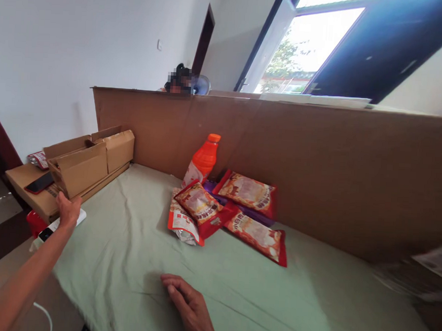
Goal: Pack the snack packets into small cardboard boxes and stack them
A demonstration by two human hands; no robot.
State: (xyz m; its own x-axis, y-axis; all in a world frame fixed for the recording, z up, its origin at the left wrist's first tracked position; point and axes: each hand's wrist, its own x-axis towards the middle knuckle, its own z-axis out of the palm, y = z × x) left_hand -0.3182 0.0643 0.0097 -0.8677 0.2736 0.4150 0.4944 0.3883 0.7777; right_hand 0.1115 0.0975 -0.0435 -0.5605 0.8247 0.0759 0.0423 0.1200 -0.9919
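Note:
My left hand (pixel 69 212) reaches out at the left edge of the table, at the near corner of an open cardboard box (pixel 82 170). Its fingers are apart and hold nothing that I can see; whether they touch the box I cannot tell. Just below lies a white object (pixel 80 217). My right hand (pixel 189 302) rests low in the middle of the green cloth (pixel 134 260), fingers loosely stretched, nothing in it. Beyond it lie several red snack packets (pixel 256 232) in a pile, one a red-and-white pouch (pixel 184 225). An orange bottle (pixel 203 159) leans behind them.
A tall cardboard panel (pixel 335 176) borders the table's far side. Beneath the open box is a flat carton (pixel 31 185) bearing a dark phone (pixel 39 181) and a small packet (pixel 38 159). A blurred stack (pixel 418 279) stands at right. Someone's head shows behind the panel.

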